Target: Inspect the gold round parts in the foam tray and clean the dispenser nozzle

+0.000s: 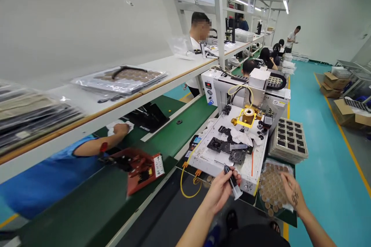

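Note:
A syringe with dark contents (232, 182) is held in my left hand (222, 189), its clear end pointing down and right, in front of the white machine's front edge. My right hand (292, 193) hovers at or just over the right edge of a clear bag of round brown discs (271, 185); its fingers are close together, and whether anything is between them is hidden. On the white machine bed (203, 158) lie black fixture parts (237, 156), another clear syringe (239, 146), a crumpled white wipe (242, 137) and an orange stick (252, 164).
Stacked trays of black parts (290, 139) stand right of the machine (252, 92). A red bin (145, 171) sits beside the green conveyor (185, 127). At left, a co-worker's arm (95, 148) reaches under the shelf (116, 104). More people are farther back.

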### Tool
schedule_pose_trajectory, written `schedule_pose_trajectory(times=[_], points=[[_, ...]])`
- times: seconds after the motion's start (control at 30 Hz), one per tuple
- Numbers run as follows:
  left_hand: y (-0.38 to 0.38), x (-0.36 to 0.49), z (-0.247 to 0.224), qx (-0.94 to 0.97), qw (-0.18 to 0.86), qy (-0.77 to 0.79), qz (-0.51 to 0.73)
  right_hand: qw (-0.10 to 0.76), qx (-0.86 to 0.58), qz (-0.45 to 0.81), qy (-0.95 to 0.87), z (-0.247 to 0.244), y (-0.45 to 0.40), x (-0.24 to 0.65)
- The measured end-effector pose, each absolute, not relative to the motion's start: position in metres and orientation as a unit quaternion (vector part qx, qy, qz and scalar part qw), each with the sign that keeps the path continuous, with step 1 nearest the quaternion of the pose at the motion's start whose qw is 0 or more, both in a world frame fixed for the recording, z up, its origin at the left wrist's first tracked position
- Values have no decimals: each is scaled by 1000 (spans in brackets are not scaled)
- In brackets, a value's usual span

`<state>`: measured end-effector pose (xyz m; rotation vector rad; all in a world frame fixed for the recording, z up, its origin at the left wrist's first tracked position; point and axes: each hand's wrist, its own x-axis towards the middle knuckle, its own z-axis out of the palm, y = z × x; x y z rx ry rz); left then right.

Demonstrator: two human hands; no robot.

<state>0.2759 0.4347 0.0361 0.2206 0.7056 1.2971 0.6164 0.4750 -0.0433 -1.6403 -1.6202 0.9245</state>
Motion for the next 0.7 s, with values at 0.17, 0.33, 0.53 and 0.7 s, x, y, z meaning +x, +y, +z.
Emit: schedule_pose_trajectory(times=[0.17, 0.33, 0.53, 0.7], points=[[434, 331, 45, 103, 733, 333, 585, 294, -592, 470, -585, -64, 426, 636], [434, 415, 64, 155, 719, 318, 598, 246, -510, 543, -621, -68, 433, 688], [429, 548, 63, 201, 672, 320, 637, 212, -410, 613, -641, -44, 460, 785], [435, 654, 75, 137, 648, 321, 677, 232, -324, 724, -564, 9, 465, 849]])
